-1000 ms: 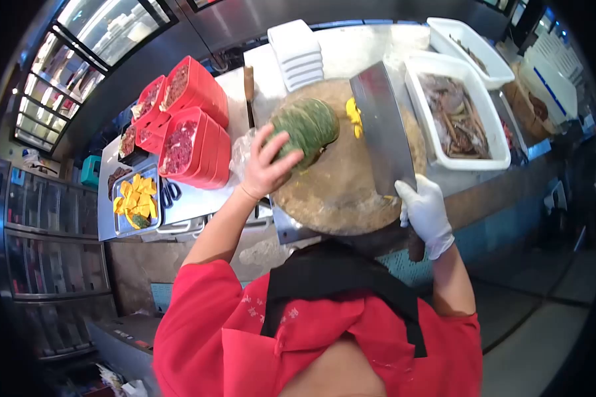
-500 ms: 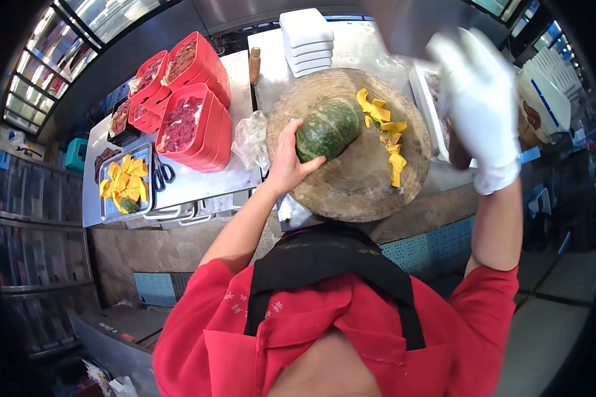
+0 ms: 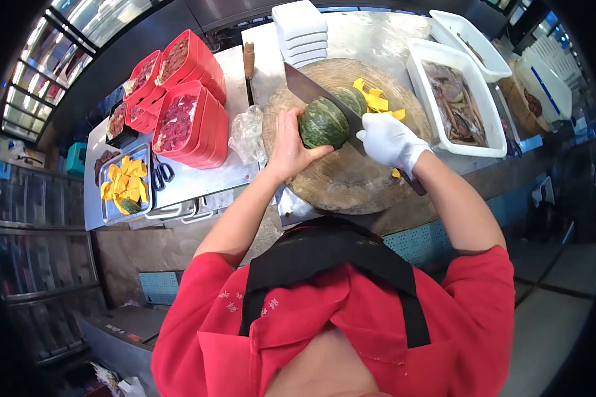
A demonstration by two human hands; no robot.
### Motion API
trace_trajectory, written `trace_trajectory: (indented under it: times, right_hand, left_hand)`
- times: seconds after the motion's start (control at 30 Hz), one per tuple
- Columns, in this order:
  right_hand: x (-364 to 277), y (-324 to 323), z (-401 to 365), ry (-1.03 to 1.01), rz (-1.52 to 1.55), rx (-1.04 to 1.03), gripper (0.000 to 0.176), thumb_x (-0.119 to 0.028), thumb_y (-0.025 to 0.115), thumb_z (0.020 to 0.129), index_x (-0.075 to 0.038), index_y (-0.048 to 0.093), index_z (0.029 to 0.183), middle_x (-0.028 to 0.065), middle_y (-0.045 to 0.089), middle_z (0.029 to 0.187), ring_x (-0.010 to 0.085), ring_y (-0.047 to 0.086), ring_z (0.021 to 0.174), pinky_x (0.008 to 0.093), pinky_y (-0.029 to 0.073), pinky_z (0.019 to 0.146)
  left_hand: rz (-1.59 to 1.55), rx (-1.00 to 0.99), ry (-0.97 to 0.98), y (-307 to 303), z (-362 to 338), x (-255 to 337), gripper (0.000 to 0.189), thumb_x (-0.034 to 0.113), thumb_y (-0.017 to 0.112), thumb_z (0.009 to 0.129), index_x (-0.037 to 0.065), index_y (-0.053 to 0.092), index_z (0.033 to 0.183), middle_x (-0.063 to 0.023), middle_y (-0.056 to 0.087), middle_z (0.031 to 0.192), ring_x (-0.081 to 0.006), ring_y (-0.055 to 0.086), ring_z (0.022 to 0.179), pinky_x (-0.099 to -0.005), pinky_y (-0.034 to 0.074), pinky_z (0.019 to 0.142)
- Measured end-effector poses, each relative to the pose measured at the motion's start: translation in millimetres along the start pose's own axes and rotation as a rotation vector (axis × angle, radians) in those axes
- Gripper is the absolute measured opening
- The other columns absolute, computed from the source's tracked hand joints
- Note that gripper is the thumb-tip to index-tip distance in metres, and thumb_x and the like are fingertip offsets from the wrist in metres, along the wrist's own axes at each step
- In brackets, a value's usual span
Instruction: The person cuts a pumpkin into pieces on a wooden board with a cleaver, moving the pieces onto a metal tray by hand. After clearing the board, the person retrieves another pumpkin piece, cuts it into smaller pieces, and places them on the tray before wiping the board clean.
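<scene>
A green pumpkin (image 3: 324, 124) sits on the round wooden chopping block (image 3: 338, 188). The blade of a large cleaver (image 3: 321, 91) stands across the pumpkin, part of which shows beyond the blade; how deep the edge is cannot be seen. Bare, my left hand (image 3: 291, 145) grips the pumpkin's left side, with the thumb along its near edge. My right hand (image 3: 392, 142), in a white glove, is closed round the cleaver's handle at the right of the block. Yellow pumpkin pieces (image 3: 375, 101) lie behind the blade, and a small one is near the glove.
Red containers of meat (image 3: 208, 135) and a metal tray (image 3: 150, 198) of yellow pieces are on the left, with scissors (image 3: 160, 173) between. White boxes (image 3: 301, 30) are stacked behind the block. At the right stands a white tub (image 3: 467, 149) of seafood.
My right hand has come down from the upper right with the cleaver, whose blade now lies across the pumpkin. My left hand still holds the pumpkin. The view has shifted slightly.
</scene>
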State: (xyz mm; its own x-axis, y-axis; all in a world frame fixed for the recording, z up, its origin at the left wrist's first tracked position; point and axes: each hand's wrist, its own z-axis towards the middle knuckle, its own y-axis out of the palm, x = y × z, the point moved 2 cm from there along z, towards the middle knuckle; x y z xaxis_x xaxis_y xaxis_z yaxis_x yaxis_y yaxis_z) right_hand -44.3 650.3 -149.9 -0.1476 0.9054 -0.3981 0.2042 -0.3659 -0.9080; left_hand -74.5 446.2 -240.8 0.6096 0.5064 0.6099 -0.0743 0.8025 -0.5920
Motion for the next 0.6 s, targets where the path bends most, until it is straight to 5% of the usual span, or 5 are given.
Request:
trace_trajectory:
  times: [0.17, 0.2, 0.33, 0.5, 0.6]
  right_hand:
    - [0, 2, 13, -0.158, -0.235, -0.086, 0.015, -0.009, 0.057, 0.079, 0.001, 0.068, 0.082, 0.0231, 0.067, 0.080, 0.0367, 0.067, 0.078, 0.0409, 0.053, 0.070]
    - [-2, 6, 22, -0.195, -0.272, -0.151, 0.022, -0.020, 0.060, 0.087, 0.002, 0.063, 0.083, 0.0252, 0.065, 0.081, 0.0408, 0.065, 0.082, 0.0440, 0.051, 0.073]
    - [19, 33, 32, -0.215, -0.231, -0.094, 0.023, -0.021, 0.060, 0.087, 0.001, 0.061, 0.092, 0.0235, 0.064, 0.084, 0.0388, 0.065, 0.073, 0.0440, 0.052, 0.065]
    - [16, 5, 14, 0.036, 0.305, -0.228, 0.023, -0.023, 0.055, 0.091, -0.001, 0.054, 0.100, 0.0115, 0.058, 0.072, 0.0222, 0.059, 0.056, 0.0363, 0.048, 0.045]
    - [36, -2, 21, 0.175, 0.539, -0.344, 0.020, -0.022, 0.055, 0.091, -0.003, 0.053, 0.098, 0.0034, 0.049, 0.065, 0.0126, 0.051, 0.048, 0.0287, 0.044, 0.038]
  left_hand:
    - [0.160, 0.065, 0.116, 12, 14, 5, 0.089, 0.034, 0.087, 0.059, -0.001, 0.037, 0.124, -0.0213, 0.043, 0.116, -0.0372, 0.041, 0.107, -0.0458, 0.035, 0.097]
    - [0.178, 0.064, 0.116, 14, 13, 3, 0.089, 0.034, 0.087, 0.058, -0.001, 0.038, 0.123, -0.0215, 0.042, 0.118, -0.0371, 0.041, 0.109, -0.0460, 0.034, 0.098]
    - [0.072, -0.026, 0.016, 10, 19, 4, 0.087, 0.032, 0.086, 0.060, 0.001, 0.039, 0.125, -0.0220, 0.041, 0.122, -0.0384, 0.040, 0.113, -0.0468, 0.035, 0.098]
    - [0.240, -0.090, 0.210, -9, 51, 27, 0.071, 0.032, 0.080, 0.065, 0.007, 0.050, 0.125, -0.0196, 0.045, 0.126, -0.0392, 0.041, 0.120, -0.0461, 0.036, 0.100]
    - [0.247, -0.221, 0.537, -10, 74, 33, 0.043, 0.028, 0.074, 0.069, 0.007, 0.061, 0.103, -0.0144, 0.056, 0.110, -0.0372, 0.049, 0.109, -0.0444, 0.039, 0.096]
